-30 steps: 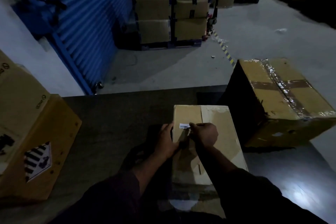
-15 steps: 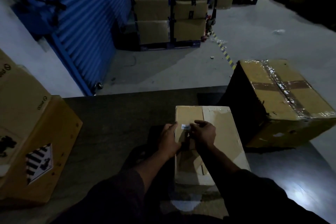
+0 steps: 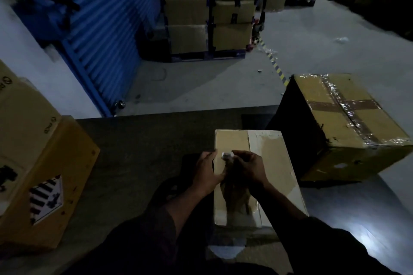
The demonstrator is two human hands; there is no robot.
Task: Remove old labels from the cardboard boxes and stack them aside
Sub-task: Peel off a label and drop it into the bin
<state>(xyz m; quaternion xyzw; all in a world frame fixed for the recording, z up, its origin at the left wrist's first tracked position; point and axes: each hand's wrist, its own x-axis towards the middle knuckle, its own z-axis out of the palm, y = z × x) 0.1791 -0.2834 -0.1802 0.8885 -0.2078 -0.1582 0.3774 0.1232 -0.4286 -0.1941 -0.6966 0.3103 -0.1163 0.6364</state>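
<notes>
A narrow cardboard box (image 3: 268,163) lies on the dark table (image 3: 138,152) in front of me, its top partly covered with pale tape residue. My left hand (image 3: 206,172) rests against the box's left edge with its fingers straight. My right hand (image 3: 248,166) hovers over the top and pinches a small crumpled white label (image 3: 226,155) between thumb and fingers. The label looks lifted off the cardboard.
A large taped cardboard box (image 3: 348,123) stands to the right on the table. A yellow box with a striped hazard label (image 3: 47,185) stands at the left edge. Beyond the table are a blue roller door (image 3: 93,29) and stacked cartons (image 3: 212,6) on the concrete floor.
The white label was flat on the box a second ago; now it is smaller and bunched up in my right fingers. Both hands have stayed almost in place.
</notes>
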